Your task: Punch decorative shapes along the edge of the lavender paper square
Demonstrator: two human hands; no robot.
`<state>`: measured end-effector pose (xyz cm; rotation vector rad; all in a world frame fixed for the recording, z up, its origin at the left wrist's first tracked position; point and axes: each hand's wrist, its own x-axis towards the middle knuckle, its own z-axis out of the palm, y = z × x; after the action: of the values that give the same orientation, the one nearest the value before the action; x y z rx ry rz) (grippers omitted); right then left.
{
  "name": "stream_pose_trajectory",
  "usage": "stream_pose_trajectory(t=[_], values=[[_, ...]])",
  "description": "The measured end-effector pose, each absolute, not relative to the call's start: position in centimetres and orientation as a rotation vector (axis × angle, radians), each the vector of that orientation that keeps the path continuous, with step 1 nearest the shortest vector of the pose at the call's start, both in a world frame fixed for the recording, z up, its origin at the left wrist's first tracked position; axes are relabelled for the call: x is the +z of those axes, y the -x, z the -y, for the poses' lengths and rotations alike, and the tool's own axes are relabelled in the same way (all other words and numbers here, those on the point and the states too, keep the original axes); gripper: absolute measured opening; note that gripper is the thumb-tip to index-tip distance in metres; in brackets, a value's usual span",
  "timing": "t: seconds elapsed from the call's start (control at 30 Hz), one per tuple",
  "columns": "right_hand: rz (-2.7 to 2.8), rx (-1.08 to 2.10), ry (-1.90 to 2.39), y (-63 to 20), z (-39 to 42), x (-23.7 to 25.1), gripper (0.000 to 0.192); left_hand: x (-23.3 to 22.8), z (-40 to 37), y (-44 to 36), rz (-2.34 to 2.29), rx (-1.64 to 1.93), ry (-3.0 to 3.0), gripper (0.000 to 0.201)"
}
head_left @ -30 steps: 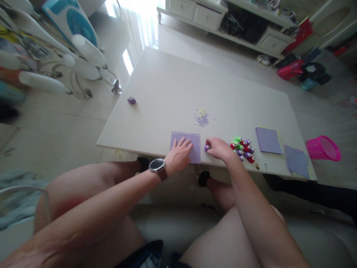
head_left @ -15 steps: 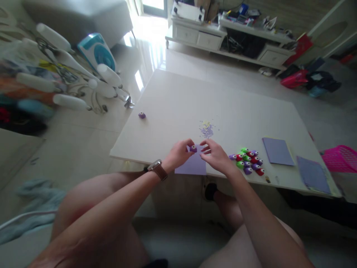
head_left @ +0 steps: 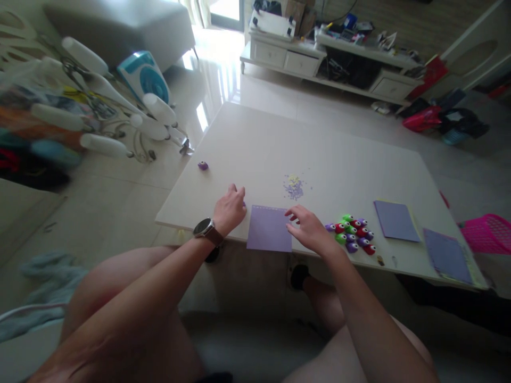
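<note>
My left hand (head_left: 230, 207) is closed over the table, left of the lilac paper sheet (head_left: 269, 229). A sliver of a small purple hole punch (head_left: 244, 204) shows beside its fingers; the rest is hidden. My right hand (head_left: 306, 226) hovers at the sheet's right edge, fingers curved and apart, holding nothing. A row of small holes runs along the sheet's far edge, and its near edge overhangs the table. Beyond it lies a heap of lilac and yellow paper dots (head_left: 294, 187). Another purple punch with one eye (head_left: 203, 166) stands at the table's left side.
Right of my right hand, several green, red and purple one-eyed pieces (head_left: 353, 232) stand grouped. Two stacks of lilac sheets, one squared (head_left: 396, 221) and one looser (head_left: 447, 255), lie farther right. A pink basket (head_left: 487, 234) stands beyond the white table (head_left: 255, 138).
My left hand has moved left, off the paper, carrying the purple hole punch with it. My right hand stays near the sheet's right edge. The sheet's holed far edge is now uncovered.
</note>
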<state>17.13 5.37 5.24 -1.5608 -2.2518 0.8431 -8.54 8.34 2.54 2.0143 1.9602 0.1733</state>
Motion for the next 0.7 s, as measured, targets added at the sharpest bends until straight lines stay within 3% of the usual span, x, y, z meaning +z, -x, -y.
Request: stream_pose_trajectory(t=[0.1,0.43,0.7], values=[[2.254,0.841,1.564,-17.2,-5.3,5.3,0.018,2.7,-8.3,8.0,-1.91,0.092,-1.983,0.02],[2.313,0.834,1.576,-17.5,-5.2,4.9,0.019,2.3,-9.6,9.5,-1.992,0.081,-1.872,0.027],[2.333,0.849,1.598,-17.8,-5.1,5.2,0.02,2.4,-10.6,11.6,-2.139,0.126,-1.835,0.054]])
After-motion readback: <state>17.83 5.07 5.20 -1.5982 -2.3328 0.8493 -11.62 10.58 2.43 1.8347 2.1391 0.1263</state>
